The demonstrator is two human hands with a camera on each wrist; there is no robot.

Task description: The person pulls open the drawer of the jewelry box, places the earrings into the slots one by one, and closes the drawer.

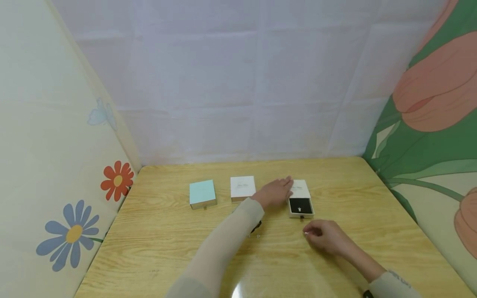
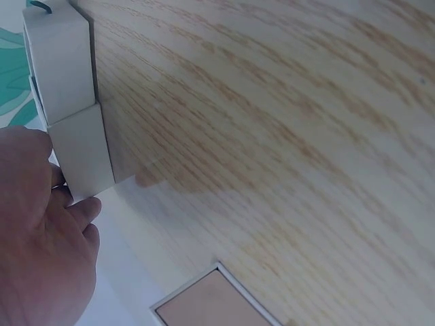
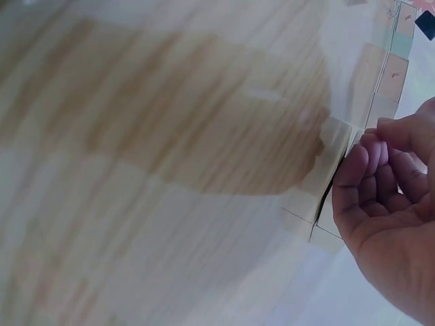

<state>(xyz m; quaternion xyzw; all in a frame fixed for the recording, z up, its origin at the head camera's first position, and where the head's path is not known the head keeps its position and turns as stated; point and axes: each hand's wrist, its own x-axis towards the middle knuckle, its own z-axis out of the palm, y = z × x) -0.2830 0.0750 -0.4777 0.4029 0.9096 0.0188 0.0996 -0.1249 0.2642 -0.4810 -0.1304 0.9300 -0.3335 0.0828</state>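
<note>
A white drawer box (image 1: 299,189) stands on the table with its drawer pulled out toward me. On the black insert of the drawer sits a small silvery piece of jewellery (image 1: 299,209). My left hand (image 1: 275,193) holds the box at its far left corner; the left wrist view has the fingers of that hand (image 2: 47,224) bent about the end of the white sleeve (image 2: 83,153). In front of the drawer, thumb and forefinger of my right hand (image 1: 327,236) pinch a tiny shiny thing (image 1: 306,233), too small to identify.
To the left are a closed white box (image 1: 242,187) and a light blue box (image 1: 202,193). Beside my left sleeve, partly covered by it, lie a small dark object (image 1: 256,227) and tiny shiny pieces (image 1: 258,236). The wooden table (image 1: 149,231) meets cloth walls.
</note>
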